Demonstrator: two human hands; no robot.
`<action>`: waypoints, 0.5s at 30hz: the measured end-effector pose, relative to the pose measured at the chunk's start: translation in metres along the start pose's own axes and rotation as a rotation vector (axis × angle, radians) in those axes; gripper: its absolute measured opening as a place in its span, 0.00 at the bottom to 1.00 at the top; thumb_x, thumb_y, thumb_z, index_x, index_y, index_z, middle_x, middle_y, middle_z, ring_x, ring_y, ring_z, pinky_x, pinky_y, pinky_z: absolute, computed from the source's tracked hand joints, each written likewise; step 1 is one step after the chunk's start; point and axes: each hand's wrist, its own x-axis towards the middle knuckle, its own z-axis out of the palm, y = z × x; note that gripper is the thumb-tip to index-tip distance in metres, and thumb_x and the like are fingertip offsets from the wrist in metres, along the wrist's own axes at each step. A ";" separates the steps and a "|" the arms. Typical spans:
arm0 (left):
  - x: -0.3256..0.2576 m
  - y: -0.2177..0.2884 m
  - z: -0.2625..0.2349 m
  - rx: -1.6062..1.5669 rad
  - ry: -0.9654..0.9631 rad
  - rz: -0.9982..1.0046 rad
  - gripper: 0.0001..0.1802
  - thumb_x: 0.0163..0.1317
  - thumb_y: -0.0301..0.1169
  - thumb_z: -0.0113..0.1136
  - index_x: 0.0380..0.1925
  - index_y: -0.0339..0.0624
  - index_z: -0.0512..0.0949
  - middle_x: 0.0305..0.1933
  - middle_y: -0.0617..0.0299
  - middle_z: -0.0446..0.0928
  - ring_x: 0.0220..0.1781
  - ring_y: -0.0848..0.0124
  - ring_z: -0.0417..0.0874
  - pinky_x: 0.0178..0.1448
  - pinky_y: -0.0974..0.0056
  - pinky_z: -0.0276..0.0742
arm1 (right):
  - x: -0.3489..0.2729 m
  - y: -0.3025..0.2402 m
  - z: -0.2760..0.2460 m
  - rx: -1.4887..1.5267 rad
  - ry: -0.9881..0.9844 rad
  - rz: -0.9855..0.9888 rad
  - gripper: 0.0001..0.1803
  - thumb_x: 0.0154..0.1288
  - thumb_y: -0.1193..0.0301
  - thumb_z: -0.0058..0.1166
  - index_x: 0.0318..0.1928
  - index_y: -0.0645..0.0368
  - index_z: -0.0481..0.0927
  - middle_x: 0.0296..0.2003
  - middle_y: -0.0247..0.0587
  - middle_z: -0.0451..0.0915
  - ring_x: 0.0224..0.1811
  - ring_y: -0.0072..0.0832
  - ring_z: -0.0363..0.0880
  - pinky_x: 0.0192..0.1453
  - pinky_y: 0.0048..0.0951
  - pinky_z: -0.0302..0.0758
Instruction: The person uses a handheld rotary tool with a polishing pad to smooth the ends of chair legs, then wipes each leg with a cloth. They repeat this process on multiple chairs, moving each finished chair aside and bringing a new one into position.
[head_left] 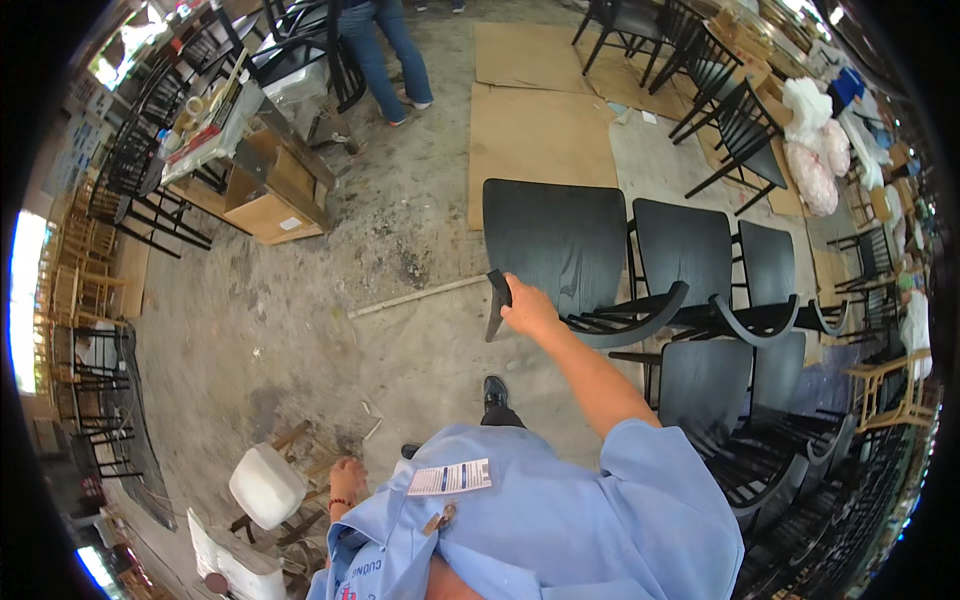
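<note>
My right hand (527, 305) is closed round the left end of the curved back rail of a black wooden chair (560, 235). The chair's dark seat lies just beyond the hand, and my forearm covers part of its back. Down at my left side hangs my left hand (347, 480), with a beaded bracelet at the wrist. Its fingers look loose and hold nothing that I can see. Close to it is a wooden stool frame (318, 485) beside a white padded seat (267, 486).
More black chairs (685, 245) stand in rows to the right. Flat cardboard (545, 140) covers the floor ahead. A person in jeans (388, 55) stands at the far left, near a cardboard box (275, 190). A pale strip (415, 298) lies across the concrete floor (240, 330).
</note>
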 end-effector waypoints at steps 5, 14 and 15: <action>-0.002 0.014 0.024 -0.211 0.121 -0.025 0.24 0.65 0.32 0.55 0.60 0.36 0.71 0.46 0.55 0.81 0.39 0.65 0.84 0.35 0.64 0.77 | 0.001 -0.002 -0.006 -0.083 -0.102 0.031 0.36 0.67 0.69 0.57 0.70 0.64 0.57 0.52 0.58 0.79 0.57 0.52 0.78 0.61 0.47 0.74; -0.075 -0.070 0.033 -0.300 0.214 -0.229 0.22 0.64 0.32 0.55 0.58 0.39 0.72 0.44 0.57 0.80 0.37 0.65 0.84 0.32 0.63 0.76 | -0.009 -0.003 0.000 -0.142 -0.052 0.071 0.34 0.65 0.71 0.58 0.67 0.66 0.57 0.49 0.63 0.80 0.55 0.54 0.79 0.57 0.47 0.77; -0.083 -0.086 0.030 -0.344 0.248 -0.249 0.22 0.64 0.32 0.55 0.58 0.39 0.72 0.44 0.57 0.80 0.36 0.65 0.84 0.32 0.62 0.76 | -0.010 -0.006 0.000 -0.125 -0.041 0.064 0.33 0.64 0.71 0.58 0.65 0.67 0.58 0.48 0.64 0.80 0.54 0.55 0.79 0.57 0.48 0.77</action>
